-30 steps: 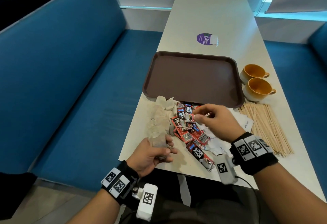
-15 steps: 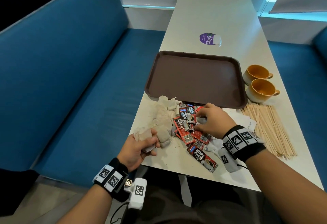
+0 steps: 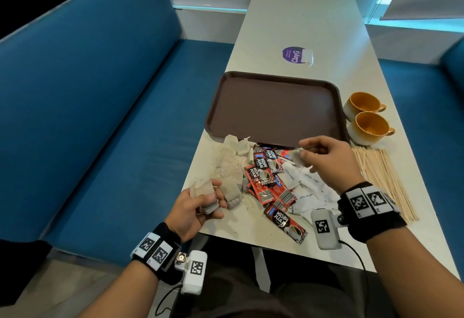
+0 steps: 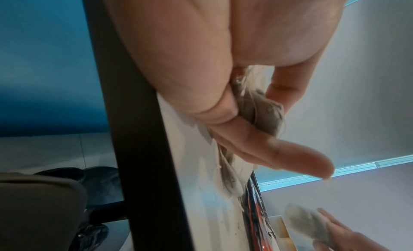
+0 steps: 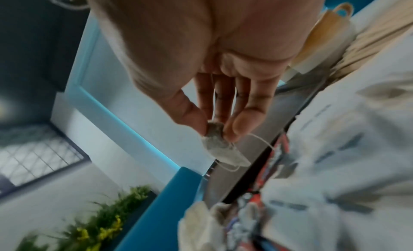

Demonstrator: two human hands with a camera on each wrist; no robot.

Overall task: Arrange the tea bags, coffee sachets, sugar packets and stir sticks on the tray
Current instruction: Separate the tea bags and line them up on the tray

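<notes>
A brown tray lies bare on the white table. In front of it sit a heap of pale tea bags, red coffee sachets and white sugar packets. Wooden stir sticks lie to the right. At the table's near left edge my left hand grips a bunch of tea bags. My right hand hovers above the sachets and pinches one tea bag between thumb and fingertips, its string dangling.
Two orange cups stand right of the tray. A purple round sticker lies on the table beyond the tray. Blue bench seats flank the table on both sides. Tea dust is scattered on the table near the front edge.
My right hand has lifted out of the sachet pile with a tea bag pinched in it and moved right. My left hand still grips its tea bags and has shifted left.
</notes>
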